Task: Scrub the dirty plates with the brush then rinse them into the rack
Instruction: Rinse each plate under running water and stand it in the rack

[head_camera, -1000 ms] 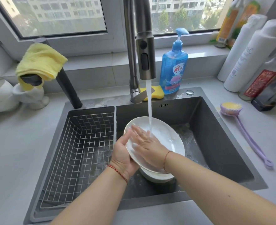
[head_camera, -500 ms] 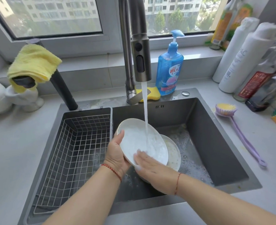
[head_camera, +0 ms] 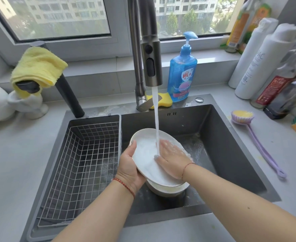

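— Why tilted like that, the plate (head_camera: 144,154)?
— Held aslant under the stream (head_camera: 156,119) from the tap (head_camera: 151,58), likely so that suds run down off the low edge into the sink (head_camera: 231,145) rather than pooling.

— And the left hand (head_camera: 128,166)?
— Cupped under the plate's left rim, thumb hooked over the edge, fingers out of sight beneath. Carrying the weight, by the look of it, and setting the angle.

— The right hand (head_camera: 173,159)?
— Laid flat on the plate's face, fingers straight and close together, right beside where the water lands. Gripping nothing. Probably rubbing foam away where the flow is strongest.

— Anything below?
— A second plate (head_camera: 166,188), resting on the sink floor directly under the held one, catching the run-off. Seemingly waiting its turn.

— Where is the brush (head_camera: 258,142)?
— Lying on the counter right of the sink, bristle head toward the bottles, well apart from both hands. Put aside, so scrubbing of this plate judged finished, rinsing in hand.

— And the rack (head_camera: 84,163)?
— Sitting in the sink's left part, just beside the left hand, with no plates in it. Handy there: a short swing left to set the plate down, and drips fall back into the sink.

— Risks?
— Wet, soapy china held by one rim: slippery. Firm hold needed before the flat hand lifts.
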Motion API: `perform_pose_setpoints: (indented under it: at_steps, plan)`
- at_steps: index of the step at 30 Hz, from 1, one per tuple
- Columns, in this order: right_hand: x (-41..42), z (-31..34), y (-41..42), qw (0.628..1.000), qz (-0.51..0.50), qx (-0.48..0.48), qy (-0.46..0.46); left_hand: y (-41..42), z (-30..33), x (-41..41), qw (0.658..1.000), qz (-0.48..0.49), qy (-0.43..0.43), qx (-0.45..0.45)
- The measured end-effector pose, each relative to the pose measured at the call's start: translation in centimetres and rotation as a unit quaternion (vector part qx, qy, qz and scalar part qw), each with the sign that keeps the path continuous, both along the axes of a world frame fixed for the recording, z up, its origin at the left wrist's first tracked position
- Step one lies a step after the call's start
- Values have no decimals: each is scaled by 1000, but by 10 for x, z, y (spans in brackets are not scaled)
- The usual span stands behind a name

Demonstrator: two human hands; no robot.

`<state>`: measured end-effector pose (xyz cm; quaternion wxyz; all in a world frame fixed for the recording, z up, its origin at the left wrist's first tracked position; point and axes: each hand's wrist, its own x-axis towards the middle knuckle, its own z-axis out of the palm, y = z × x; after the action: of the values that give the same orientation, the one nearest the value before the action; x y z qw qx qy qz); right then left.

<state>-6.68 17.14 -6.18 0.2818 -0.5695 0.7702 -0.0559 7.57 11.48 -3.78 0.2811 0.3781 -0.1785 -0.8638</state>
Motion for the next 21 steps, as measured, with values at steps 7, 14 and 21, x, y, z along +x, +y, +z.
perform_pose_setpoints:
  at_steps: [7, 14, 21]
  plan:
    - [23, 2, 65, 991, 99, -74, -47, -17, -7, -2, 997, 23, -69, -23]
    - [38, -22, 69, 963, 11, -259, -73, -19, 1, -22, 987, -25, -120, -107]
    - [22, 3, 73, 941, -95, -217, -240, -15, 5, -51, 978, -76, -157, -116]
